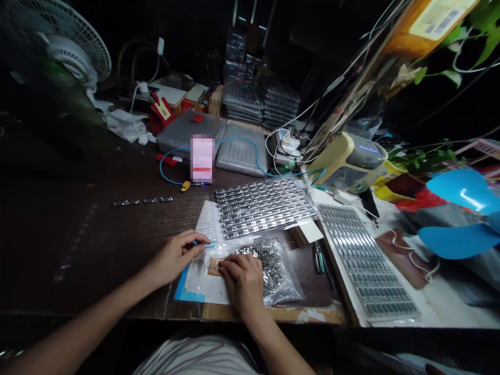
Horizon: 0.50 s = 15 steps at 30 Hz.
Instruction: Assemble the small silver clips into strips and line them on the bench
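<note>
My left hand [180, 256] is closed in a pinch beside a small blue strip [210, 245]; what sits between the fingertips is too small to make out. Fingers bent together, my right hand [247, 278] presses at the edge of a small brown piece [213, 267] on a white sheet, and its fingertips hide whatever they grip. Just beyond the right hand lies a clear plastic bag [291, 291] full of small shiny metal parts [272, 263]. Behind both hands is a tray [265, 205] filled with rows of shiny metal pieces.
A few metal pieces [133, 202] lie in a line at left. A phone-like pink screen [202, 156] stands behind a blue cable [161, 165]. At right are another filled tray [367, 265], a screwdriver-like tool [318, 258] and blue fan blades [455, 242].
</note>
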Tool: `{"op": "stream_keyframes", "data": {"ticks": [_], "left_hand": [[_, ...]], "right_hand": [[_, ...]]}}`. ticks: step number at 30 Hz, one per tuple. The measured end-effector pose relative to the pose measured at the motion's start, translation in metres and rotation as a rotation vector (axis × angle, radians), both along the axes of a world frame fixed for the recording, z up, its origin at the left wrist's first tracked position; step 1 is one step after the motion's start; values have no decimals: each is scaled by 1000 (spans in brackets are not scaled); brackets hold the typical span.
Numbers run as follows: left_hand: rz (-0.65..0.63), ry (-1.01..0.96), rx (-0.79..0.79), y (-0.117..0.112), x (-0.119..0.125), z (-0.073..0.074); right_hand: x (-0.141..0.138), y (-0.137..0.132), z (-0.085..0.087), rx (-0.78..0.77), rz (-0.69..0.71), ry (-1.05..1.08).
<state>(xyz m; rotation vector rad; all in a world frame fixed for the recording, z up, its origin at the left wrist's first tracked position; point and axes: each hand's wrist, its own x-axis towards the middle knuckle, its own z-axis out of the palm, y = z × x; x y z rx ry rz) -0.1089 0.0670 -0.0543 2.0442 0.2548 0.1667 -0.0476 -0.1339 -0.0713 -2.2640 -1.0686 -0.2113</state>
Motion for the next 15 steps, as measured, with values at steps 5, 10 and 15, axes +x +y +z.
{"op": "stream_keyframes", "data": {"ticks": [5,10,15], "left_hand": [[22,-41,70,-22,-11,-11],[-1,-145,144,-35,-6,-18],[6,-181,185,-37,-8,-28]], "right_hand": [[0,1,1,17,12,4],[-2,6,-2,-3,-2,-30],[4,-11,1,-50,-46,-93]]}}
